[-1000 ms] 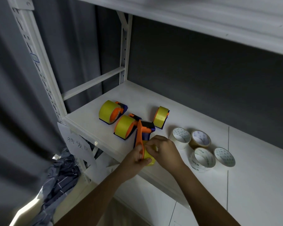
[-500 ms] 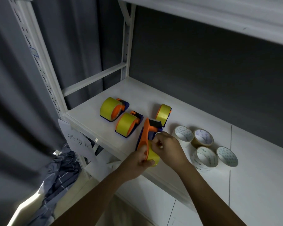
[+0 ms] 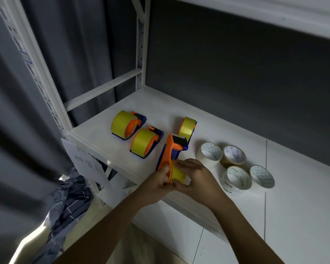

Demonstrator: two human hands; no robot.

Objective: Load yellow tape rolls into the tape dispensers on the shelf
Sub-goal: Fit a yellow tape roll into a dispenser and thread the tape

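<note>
- Yellow tape roll (image 3: pixel 178 175) sits at the front edge of the white shelf (image 3: pixel 103 134), caught between your two hands and pressed against the orange dispenser (image 3: pixel 169 155); only a narrow band of its side shows, the rest being covered by your fingers.
- Your left hand (image 3: pixel 159 182) curls round the near end of the dispenser's orange handle, thumb on the handle beside the roll; your palm hides how the handle ends.
- Your right hand (image 3: pixel 195 177) wraps over the roll from the right, fingers bent across its top and thumb underneath, so the roll's core and the hub it may sit on cannot be made out.
- The dispenser's far end, with its dark blade guard and blue body, points away from you and lies just beside a loaded dispenser at the back (image 3: pixel 187 127), which stands on edge.
- Two more loaded dispensers lie to the left: the far-left one (image 3: pixel 125 127) and the middle one (image 3: pixel 145 142), close together, each carrying a full yellow roll on an orange hub.
- Four pale tape rolls (image 3: pixel 234 164) lie flat in a cluster to the right of your hands, near one another; the print inside their cores is too small to read.
- A paper label (image 3: pixel 86 162) hangs from the shelf's front left corner, its handwriting partly legible at best.
- Crumpled dark cloth (image 3: pixel 69 202) shows below the shelf, cut off by the frame's shadowed left side.
</note>
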